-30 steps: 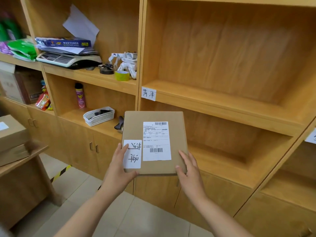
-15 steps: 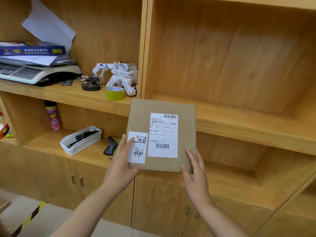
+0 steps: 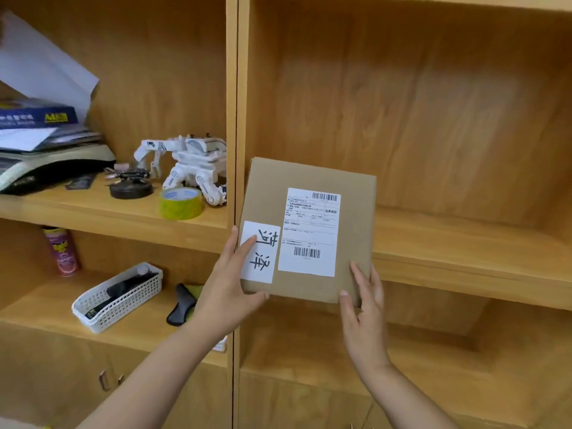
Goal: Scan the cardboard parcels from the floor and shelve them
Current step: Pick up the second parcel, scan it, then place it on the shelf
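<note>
- A wooden shelf unit [image 3: 235,88] of light, grained wood fills the whole view.
- An upright divider [image 3: 232,134] splits it into a left bay and a right bay.
- The left upper shelf [image 3: 93,212] carries a scale [image 3: 46,171] under stacked papers [image 3: 40,128], a white toy robot [image 3: 188,168], a black round item [image 3: 131,188] and a tape roll [image 3: 181,202].
- The left lower shelf [image 3: 46,314] holds a spray can [image 3: 62,250], a white basket [image 3: 119,297] and a black tool [image 3: 182,305].
- Cabinet doors with metal handles [image 3: 108,380] sit near the bottom left.
- The right upper shelf [image 3: 464,252] shows bare board and back panel [image 3: 418,103].
- Soft, even light falls across the wood; the lower right recess [image 3: 433,320] is shadowed.
</note>
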Action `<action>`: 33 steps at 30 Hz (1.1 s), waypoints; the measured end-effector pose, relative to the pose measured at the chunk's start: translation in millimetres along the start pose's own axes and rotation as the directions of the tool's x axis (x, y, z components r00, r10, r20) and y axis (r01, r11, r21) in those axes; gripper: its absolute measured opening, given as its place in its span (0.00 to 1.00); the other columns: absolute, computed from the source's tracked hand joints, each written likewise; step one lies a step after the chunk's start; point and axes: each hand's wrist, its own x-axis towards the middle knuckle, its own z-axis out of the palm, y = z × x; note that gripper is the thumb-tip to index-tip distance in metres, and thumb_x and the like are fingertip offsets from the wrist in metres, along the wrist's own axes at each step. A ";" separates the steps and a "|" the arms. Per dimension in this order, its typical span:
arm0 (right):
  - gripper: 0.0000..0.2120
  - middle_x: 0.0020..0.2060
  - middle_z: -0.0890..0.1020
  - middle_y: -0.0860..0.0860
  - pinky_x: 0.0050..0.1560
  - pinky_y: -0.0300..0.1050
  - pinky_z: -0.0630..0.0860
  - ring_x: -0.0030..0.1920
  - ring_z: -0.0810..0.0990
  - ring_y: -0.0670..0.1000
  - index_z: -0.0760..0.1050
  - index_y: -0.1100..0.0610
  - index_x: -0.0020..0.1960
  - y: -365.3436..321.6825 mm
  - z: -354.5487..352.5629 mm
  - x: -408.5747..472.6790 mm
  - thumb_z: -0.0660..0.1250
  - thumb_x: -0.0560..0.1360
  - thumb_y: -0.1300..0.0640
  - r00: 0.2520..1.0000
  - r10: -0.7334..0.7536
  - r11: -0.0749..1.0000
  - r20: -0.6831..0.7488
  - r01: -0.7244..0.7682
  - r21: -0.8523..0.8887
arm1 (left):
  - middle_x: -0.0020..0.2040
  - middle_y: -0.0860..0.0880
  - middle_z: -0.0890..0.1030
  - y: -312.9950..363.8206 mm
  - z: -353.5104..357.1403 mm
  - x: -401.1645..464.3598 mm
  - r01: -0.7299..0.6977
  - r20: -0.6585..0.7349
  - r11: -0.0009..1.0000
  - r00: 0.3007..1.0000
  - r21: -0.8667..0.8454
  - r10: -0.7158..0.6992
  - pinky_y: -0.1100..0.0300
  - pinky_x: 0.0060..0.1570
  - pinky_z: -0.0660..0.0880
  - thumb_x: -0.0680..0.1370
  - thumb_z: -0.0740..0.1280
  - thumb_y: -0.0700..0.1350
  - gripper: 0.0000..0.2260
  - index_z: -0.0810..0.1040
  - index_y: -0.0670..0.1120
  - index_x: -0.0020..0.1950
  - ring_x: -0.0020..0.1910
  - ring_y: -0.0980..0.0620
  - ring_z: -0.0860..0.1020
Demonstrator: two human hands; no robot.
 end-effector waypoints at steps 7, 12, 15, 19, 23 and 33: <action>0.23 0.72 0.60 0.53 0.66 0.43 0.59 0.71 0.59 0.49 0.64 0.42 0.69 8.6 2.2 56.9 0.57 0.74 0.48 0.994 -0.107 0.985 -0.023 0.103 -0.135 | 0.74 0.64 0.43 4.6 11.8 47.4 -0.009 -0.035 0.999 0.999 0.032 0.010 0.63 0.57 0.66 0.67 0.75 0.45 0.39 0.58 0.61 0.71 0.66 0.68 0.51; 0.24 0.69 0.65 0.57 0.65 0.48 0.62 0.69 0.62 0.54 0.67 0.46 0.69 12.6 -1.3 80.6 0.53 0.74 0.44 0.984 -0.172 0.963 -0.039 0.159 -0.220 | 0.74 0.65 0.46 5.3 14.6 66.7 -0.014 -0.054 1.000 0.998 -0.017 0.013 0.78 0.50 0.60 0.68 0.75 0.45 0.34 0.64 0.61 0.70 0.66 0.71 0.50; 0.25 0.68 0.67 0.56 0.64 0.49 0.64 0.67 0.63 0.54 0.68 0.45 0.68 12.6 -4.1 90.2 0.52 0.73 0.41 0.986 -0.167 0.957 -0.030 0.154 -0.246 | 0.74 0.64 0.52 7.0 15.4 72.4 -0.043 -0.071 0.998 0.997 -0.045 0.040 0.82 0.52 0.60 0.70 0.73 0.43 0.28 0.70 0.59 0.67 0.69 0.68 0.52; 0.27 0.67 0.68 0.55 0.59 0.52 0.71 0.66 0.66 0.55 0.67 0.43 0.68 6.7 -6.3 104.0 0.49 0.73 0.38 0.990 -0.136 0.953 -0.023 0.125 -0.276 | 0.70 0.61 0.64 9.2 17.9 77.4 -0.119 -0.134 0.988 0.982 0.101 0.132 0.57 0.70 0.55 0.71 0.69 0.52 0.21 0.74 0.57 0.64 0.74 0.58 0.54; 0.25 0.68 0.67 0.57 0.61 0.56 0.66 0.64 0.67 0.60 0.68 0.46 0.68 0.4 -10.7 114.6 0.49 0.75 0.40 0.983 -0.180 0.916 -0.035 0.155 -0.369 | 0.65 0.56 0.73 12.8 16.3 85.5 -0.177 -0.159 0.935 0.959 0.309 0.234 0.49 0.71 0.59 0.73 0.63 0.54 0.19 0.76 0.52 0.63 0.71 0.53 0.63; 0.21 0.63 0.75 0.54 0.60 0.55 0.65 0.62 0.66 0.55 0.70 0.46 0.65 -5.2 6.4 133.4 0.61 0.73 0.48 0.947 -0.309 0.744 0.082 0.295 -0.600 | 0.60 0.47 0.79 9.9 17.2 115.8 -0.274 -0.061 0.790 0.929 0.548 0.364 0.49 0.65 0.68 0.71 0.70 0.40 0.20 0.75 0.45 0.63 0.62 0.46 0.74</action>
